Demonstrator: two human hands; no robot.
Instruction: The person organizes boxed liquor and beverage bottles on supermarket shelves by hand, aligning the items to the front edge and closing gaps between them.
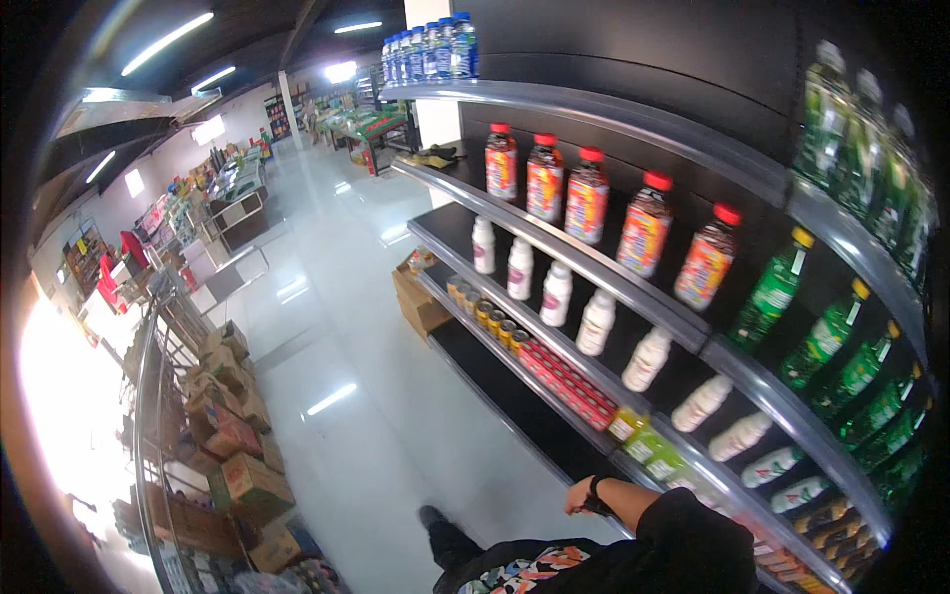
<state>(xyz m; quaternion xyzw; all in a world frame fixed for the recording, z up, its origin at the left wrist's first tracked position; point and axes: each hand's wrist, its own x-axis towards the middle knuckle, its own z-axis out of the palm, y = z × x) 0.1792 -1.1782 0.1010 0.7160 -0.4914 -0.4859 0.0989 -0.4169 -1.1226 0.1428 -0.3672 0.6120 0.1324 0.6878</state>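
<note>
My right hand (578, 497) hangs low beside the shelving, near the edge of the black bottom shelf (512, 393). A dark band (594, 490) circles the wrist. The fingers look curled, but blur hides whether they hold anything. My left hand is out of view. Above the right hand, a shelf carries red packs (568, 382), dark-and-gold cans (496, 321) and green packs (653, 449). White bottles (557, 293) stand in a row one level up. Higher still are red-capped bottles (586, 194) and green bottles with yellow caps (772, 289).
Blue-capped water bottles (430, 52) and large clear-green bottles (853, 141) occupy the top shelf. An open cardboard box (419, 301) sits at the shelving's far end. Cardboard cartons (252, 482) pile up on the left beside a metal rail (141, 416). Glossy floor (356, 445) runs between, towards checkout counters (237, 223).
</note>
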